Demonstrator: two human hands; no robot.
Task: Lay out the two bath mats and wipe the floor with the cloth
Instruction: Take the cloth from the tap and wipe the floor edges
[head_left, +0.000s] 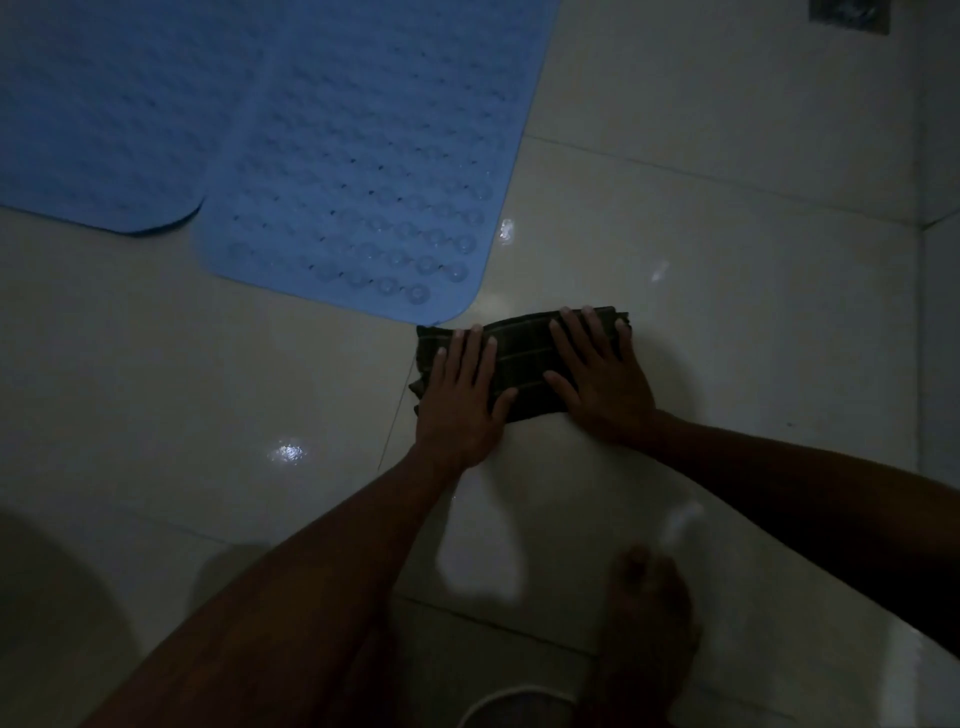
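Note:
Two blue bath mats lie flat side by side on the pale tiled floor: one mat (88, 119) at the upper left, the other mat (374, 171), with rows of suction cups showing, to its right. Just below the second mat's near right corner lies a dark folded cloth (519, 358) with thin light stripes. My left hand (460, 395) presses flat on the cloth's left part, fingers spread. My right hand (602, 374) presses flat on its right part. Both palms rest on top of the cloth.
The glossy tile floor (701, 171) shows wet glints and grout lines. A metal floor drain (849, 13) sits at the top right. A wall rises along the right edge. My bare foot (649, 618) stands at the bottom, near a light rounded object (504, 709).

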